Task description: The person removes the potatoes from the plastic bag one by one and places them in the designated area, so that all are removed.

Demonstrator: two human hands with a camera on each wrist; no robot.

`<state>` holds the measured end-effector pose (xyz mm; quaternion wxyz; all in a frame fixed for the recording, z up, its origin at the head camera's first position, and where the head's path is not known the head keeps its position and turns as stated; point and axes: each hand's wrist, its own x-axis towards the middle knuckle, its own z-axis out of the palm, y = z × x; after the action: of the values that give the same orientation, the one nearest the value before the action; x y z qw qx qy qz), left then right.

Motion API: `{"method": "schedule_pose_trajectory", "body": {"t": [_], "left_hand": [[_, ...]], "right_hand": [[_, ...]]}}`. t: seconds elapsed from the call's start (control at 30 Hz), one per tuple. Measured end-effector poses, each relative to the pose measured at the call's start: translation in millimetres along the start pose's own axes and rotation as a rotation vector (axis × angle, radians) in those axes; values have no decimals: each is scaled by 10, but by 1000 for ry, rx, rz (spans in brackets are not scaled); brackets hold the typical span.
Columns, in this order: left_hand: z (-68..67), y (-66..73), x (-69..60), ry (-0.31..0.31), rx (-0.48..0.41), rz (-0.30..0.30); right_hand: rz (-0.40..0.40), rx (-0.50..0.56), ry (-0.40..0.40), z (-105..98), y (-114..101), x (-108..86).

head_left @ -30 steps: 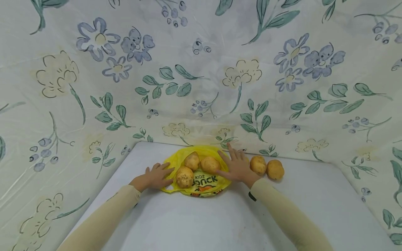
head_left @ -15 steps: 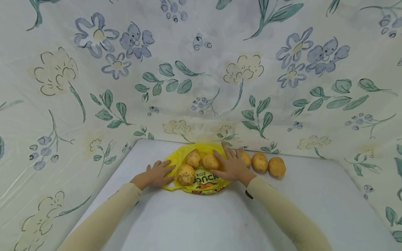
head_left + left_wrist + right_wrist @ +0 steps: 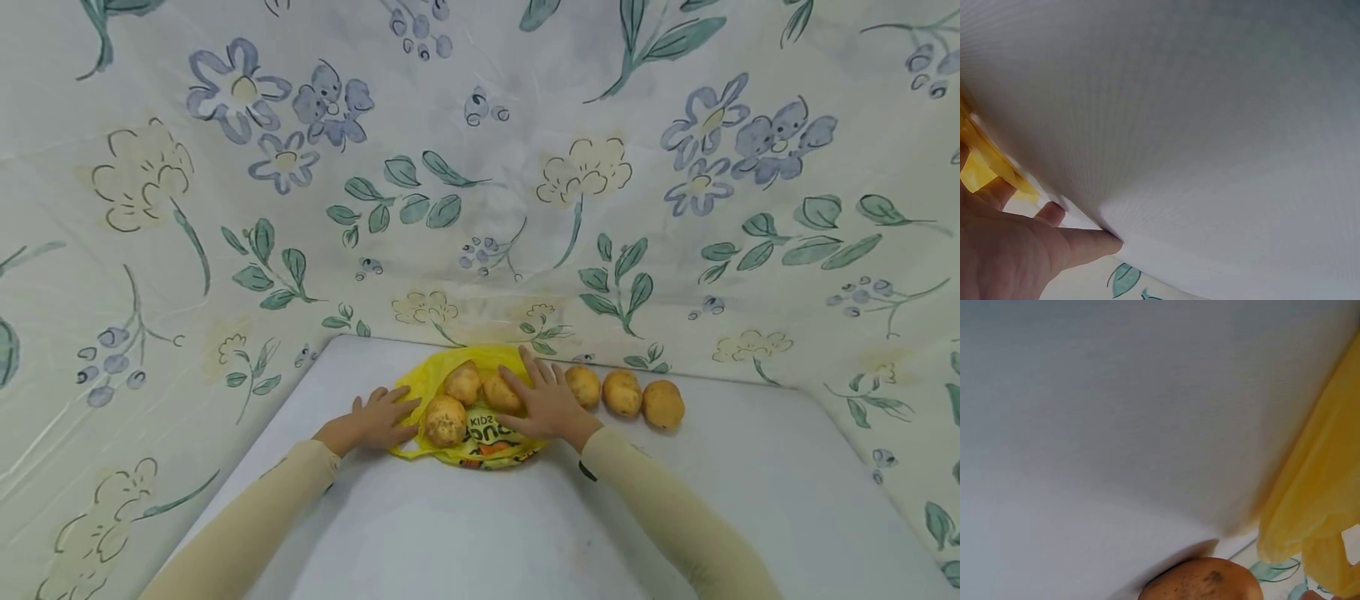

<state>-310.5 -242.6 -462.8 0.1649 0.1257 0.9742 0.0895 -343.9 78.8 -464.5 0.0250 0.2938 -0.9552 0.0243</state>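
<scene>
A yellow plastic bag (image 3: pixel 429 372) with dark print lies flat near the table's back edge. Three potatoes (image 3: pixel 446 421) sit together on it, one partly behind my right hand (image 3: pixel 551 408). That hand lies over the bag's right side with fingers spread; whether it touches the potato is hard to tell. My left hand (image 3: pixel 377 421) rests at the bag's left edge, its fingers extended onto the plastic. In the left wrist view, the thumb (image 3: pixel 1094 245) is straight and the yellow bag (image 3: pixel 991 159) shows by the fingers.
To the right of my right hand, three more potatoes (image 3: pixel 622 392) stand in a row on the white table (image 3: pixel 465 533). A flower-patterned sheet (image 3: pixel 510 208) rises behind the table and along both sides.
My right hand has shifted a little left over the bag, uncovering the nearest potato of the right-hand row. The left hand has stayed at the bag's left edge.
</scene>
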Motion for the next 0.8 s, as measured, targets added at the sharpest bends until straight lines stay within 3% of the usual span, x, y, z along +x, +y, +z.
{"method": "schedule_pose_trajectory", "body": {"t": [0.33,0.8], "left_hand": [[58,36,-40,-8,-17,11],[-14,0,22,9,0,9]], "right_hand": [[-63,42,1,87,-75,-64],[-112,28,-30,62,-105,49]]}}
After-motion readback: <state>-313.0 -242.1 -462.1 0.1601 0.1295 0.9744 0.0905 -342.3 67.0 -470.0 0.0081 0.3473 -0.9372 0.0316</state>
